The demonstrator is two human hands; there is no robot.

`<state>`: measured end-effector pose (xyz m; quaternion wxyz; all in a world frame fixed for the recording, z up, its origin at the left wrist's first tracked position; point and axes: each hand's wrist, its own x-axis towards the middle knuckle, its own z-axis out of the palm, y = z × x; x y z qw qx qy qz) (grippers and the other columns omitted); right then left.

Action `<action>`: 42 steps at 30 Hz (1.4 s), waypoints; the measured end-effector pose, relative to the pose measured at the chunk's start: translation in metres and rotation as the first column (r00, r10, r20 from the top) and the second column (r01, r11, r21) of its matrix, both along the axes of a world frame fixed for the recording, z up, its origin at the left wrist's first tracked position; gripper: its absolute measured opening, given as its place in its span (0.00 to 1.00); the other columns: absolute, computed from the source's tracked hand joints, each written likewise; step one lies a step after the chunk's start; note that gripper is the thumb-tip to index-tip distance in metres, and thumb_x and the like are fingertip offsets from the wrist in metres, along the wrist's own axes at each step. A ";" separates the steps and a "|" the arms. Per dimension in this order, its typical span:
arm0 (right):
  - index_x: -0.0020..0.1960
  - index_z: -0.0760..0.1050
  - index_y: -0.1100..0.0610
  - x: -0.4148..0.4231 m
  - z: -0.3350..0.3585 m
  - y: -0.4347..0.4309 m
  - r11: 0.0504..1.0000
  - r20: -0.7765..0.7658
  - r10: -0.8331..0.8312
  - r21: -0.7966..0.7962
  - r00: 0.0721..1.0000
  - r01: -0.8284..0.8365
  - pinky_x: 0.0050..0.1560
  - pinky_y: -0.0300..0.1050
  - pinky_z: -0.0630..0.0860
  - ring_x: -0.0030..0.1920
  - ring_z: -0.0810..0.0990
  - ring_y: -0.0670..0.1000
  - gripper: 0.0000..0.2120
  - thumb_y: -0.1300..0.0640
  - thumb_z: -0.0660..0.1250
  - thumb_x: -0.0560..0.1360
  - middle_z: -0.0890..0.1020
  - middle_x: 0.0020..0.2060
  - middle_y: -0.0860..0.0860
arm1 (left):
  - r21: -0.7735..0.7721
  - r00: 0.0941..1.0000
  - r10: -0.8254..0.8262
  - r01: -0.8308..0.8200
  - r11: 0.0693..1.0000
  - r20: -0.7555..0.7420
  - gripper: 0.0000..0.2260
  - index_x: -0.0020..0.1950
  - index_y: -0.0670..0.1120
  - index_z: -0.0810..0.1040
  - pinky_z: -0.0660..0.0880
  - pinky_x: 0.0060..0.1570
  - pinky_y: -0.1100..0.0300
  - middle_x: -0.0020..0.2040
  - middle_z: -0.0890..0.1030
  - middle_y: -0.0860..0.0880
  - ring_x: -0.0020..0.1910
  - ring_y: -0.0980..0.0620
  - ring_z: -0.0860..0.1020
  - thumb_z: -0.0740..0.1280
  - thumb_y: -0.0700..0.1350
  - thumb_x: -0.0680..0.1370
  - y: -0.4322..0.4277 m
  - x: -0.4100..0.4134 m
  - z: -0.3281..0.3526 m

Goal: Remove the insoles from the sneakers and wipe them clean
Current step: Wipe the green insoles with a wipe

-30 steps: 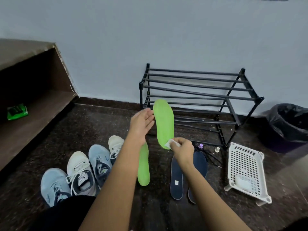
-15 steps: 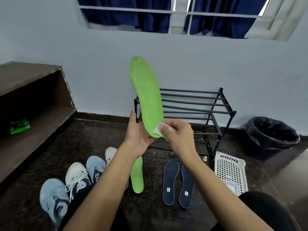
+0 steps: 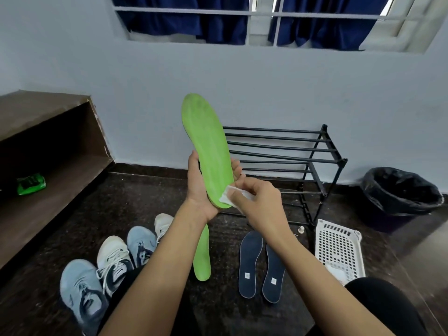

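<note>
1. Green insole (image 3: 208,151) wipes best, I judge, with long firm strokes from heel to toe, braced from behind so it does not flex away.
2. It stands nearly upright before the wall, toe end up, heel in the left hand (image 3: 200,190): thumb on one edge, fingertips (image 3: 236,166) curled round the other.
3. Right hand (image 3: 257,200) pinches a white wipe (image 3: 228,196) against the heel end.

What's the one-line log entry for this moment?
step: wiping; left hand: holds green insole; right hand: pinches wipe against its lower end
</note>
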<state>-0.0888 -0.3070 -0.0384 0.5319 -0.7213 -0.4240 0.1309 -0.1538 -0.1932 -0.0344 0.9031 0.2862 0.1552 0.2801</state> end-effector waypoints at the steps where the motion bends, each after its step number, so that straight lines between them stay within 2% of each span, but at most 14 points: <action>1: 0.45 0.83 0.54 0.002 0.004 -0.001 1.000 -0.019 -0.008 0.014 1.000 0.009 0.33 0.29 0.72 0.32 0.79 0.38 0.04 0.57 0.70 0.74 0.83 0.36 0.45 | 0.020 1.000 0.007 -0.007 1.000 0.002 0.30 0.46 0.41 0.81 0.75 0.49 0.52 0.42 0.79 0.42 0.40 0.47 0.79 0.54 0.66 0.78 0.002 0.002 0.001; 4: 0.49 0.82 0.56 0.011 0.017 -0.008 0.976 -0.057 -0.128 0.169 0.990 0.136 0.33 0.35 0.78 0.30 0.82 0.42 0.05 0.60 0.68 0.75 0.85 0.39 0.49 | 0.056 0.999 0.027 -0.025 0.998 -0.036 0.30 0.52 0.41 0.80 0.77 0.46 0.54 0.44 0.81 0.44 0.40 0.49 0.80 0.54 0.66 0.78 0.007 0.004 0.001; 6: 0.48 0.82 0.58 0.014 0.021 -0.008 0.920 0.110 -0.275 0.319 0.955 0.228 0.39 0.29 0.74 0.37 0.81 0.38 0.05 0.63 0.68 0.75 0.84 0.41 0.47 | 0.067 0.997 0.014 -0.010 0.998 -0.071 0.32 0.58 0.41 0.79 0.78 0.46 0.54 0.46 0.83 0.45 0.42 0.50 0.81 0.55 0.68 0.78 0.006 0.005 0.000; 8: 0.50 0.82 0.59 0.009 0.019 -0.001 0.905 0.345 -0.326 0.383 0.880 0.185 0.48 0.26 0.70 0.44 0.79 0.41 0.08 0.66 0.66 0.73 0.83 0.44 0.50 | 0.066 0.998 0.003 0.001 0.998 -0.062 0.33 0.58 0.42 0.79 0.77 0.48 0.53 0.47 0.82 0.45 0.43 0.49 0.80 0.55 0.69 0.77 0.003 0.007 0.000; 10: 0.51 0.82 0.61 0.000 0.012 0.009 0.948 0.477 -0.224 0.310 0.850 0.076 0.51 0.28 0.69 0.48 0.79 0.48 0.12 0.66 0.63 0.72 0.82 0.47 0.55 | 0.067 0.998 0.002 0.003 0.998 -0.065 0.33 0.55 0.43 0.80 0.77 0.49 0.55 0.47 0.82 0.45 0.44 0.50 0.81 0.53 0.70 0.78 0.001 0.008 0.001; 13: 0.50 0.82 0.63 -0.010 0.002 0.017 0.992 0.579 -0.029 0.118 0.815 -0.048 0.50 0.41 0.73 0.49 0.78 0.58 0.14 0.71 0.63 0.69 0.78 0.45 0.58 | 0.056 0.998 -0.015 0.018 0.998 -0.058 0.36 0.55 0.41 0.80 0.78 0.47 0.57 0.47 0.82 0.45 0.43 0.50 0.82 0.51 0.71 0.77 0.001 0.007 0.005; 16: 0.50 0.81 0.60 -0.012 0.003 0.018 0.997 0.597 0.028 0.040 0.802 -0.064 0.45 0.40 0.70 0.46 0.78 0.58 0.17 0.74 0.64 0.66 0.79 0.43 0.56 | 0.031 1.000 -0.029 0.029 0.999 0.006 0.37 0.62 0.40 0.76 0.76 0.48 0.57 0.47 0.80 0.43 0.40 0.50 0.80 0.54 0.71 0.75 0.006 0.005 0.009; 20: 0.50 0.76 0.59 -0.016 0.007 0.017 0.999 0.596 0.022 0.010 0.803 -0.034 0.35 0.45 0.67 0.39 0.76 0.57 0.12 0.70 0.64 0.70 0.79 0.38 0.55 | 0.036 0.998 -0.037 0.035 0.999 0.043 0.41 0.65 0.39 0.75 0.75 0.54 0.53 0.49 0.81 0.42 0.41 0.48 0.81 0.55 0.74 0.72 0.011 0.005 0.007; 23: 0.48 0.79 0.56 -0.014 0.002 0.019 0.999 0.589 0.041 0.002 0.807 -0.052 0.38 0.48 0.73 0.40 0.78 0.57 0.08 0.64 0.67 0.72 0.81 0.38 0.55 | 0.064 0.999 -0.041 0.040 0.997 0.007 0.41 0.64 0.39 0.75 0.79 0.46 0.55 0.48 0.82 0.42 0.41 0.49 0.81 0.52 0.74 0.73 0.011 0.004 0.005; 30: 0.44 0.82 0.55 -0.007 0.000 0.024 0.992 0.533 -0.093 0.123 0.841 0.031 0.39 0.36 0.65 0.39 0.79 0.54 0.06 0.59 0.67 0.69 0.82 0.36 0.52 | 0.029 0.999 -0.037 0.036 0.999 0.019 0.38 0.61 0.39 0.76 0.80 0.44 0.58 0.45 0.81 0.42 0.41 0.49 0.81 0.55 0.72 0.75 -0.004 0.011 0.004; 33: 0.46 0.82 0.53 -0.005 0.002 0.020 0.999 0.546 -0.053 0.025 0.836 0.048 0.39 0.34 0.59 0.42 0.77 0.54 0.05 0.57 0.68 0.71 0.80 0.38 0.54 | 0.044 0.998 -0.058 0.056 0.997 0.037 0.37 0.61 0.38 0.76 0.80 0.43 0.57 0.45 0.80 0.43 0.40 0.48 0.80 0.55 0.71 0.75 0.001 0.009 0.005; 37: 0.51 0.83 0.51 -0.008 0.001 0.015 0.997 0.580 0.048 -0.081 0.814 -0.001 0.40 0.37 0.61 0.44 0.77 0.53 0.07 0.57 0.68 0.74 0.81 0.40 0.54 | 0.047 0.997 -0.047 0.044 0.998 0.061 0.37 0.61 0.39 0.75 0.78 0.40 0.57 0.45 0.79 0.44 0.39 0.49 0.79 0.55 0.71 0.74 0.010 0.007 0.004; 39: 0.49 0.83 0.52 -0.008 0.000 0.015 0.999 0.553 0.047 -0.044 0.832 -0.027 0.38 0.37 0.64 0.38 0.77 0.49 0.06 0.58 0.70 0.73 0.83 0.37 0.52 | 0.045 0.997 -0.019 0.015 0.999 0.073 0.36 0.61 0.40 0.75 0.77 0.40 0.58 0.44 0.79 0.44 0.39 0.50 0.79 0.56 0.71 0.74 0.010 0.008 0.003; 42: 0.45 0.84 0.54 -0.007 0.000 0.018 0.993 0.422 -0.041 0.122 0.906 -0.011 0.36 0.25 0.65 0.35 0.75 0.42 0.05 0.60 0.72 0.70 0.84 0.34 0.48 | 0.041 0.998 0.006 -0.009 0.999 0.070 0.36 0.60 0.40 0.75 0.76 0.42 0.58 0.43 0.78 0.44 0.39 0.50 0.78 0.55 0.72 0.75 0.001 0.014 0.001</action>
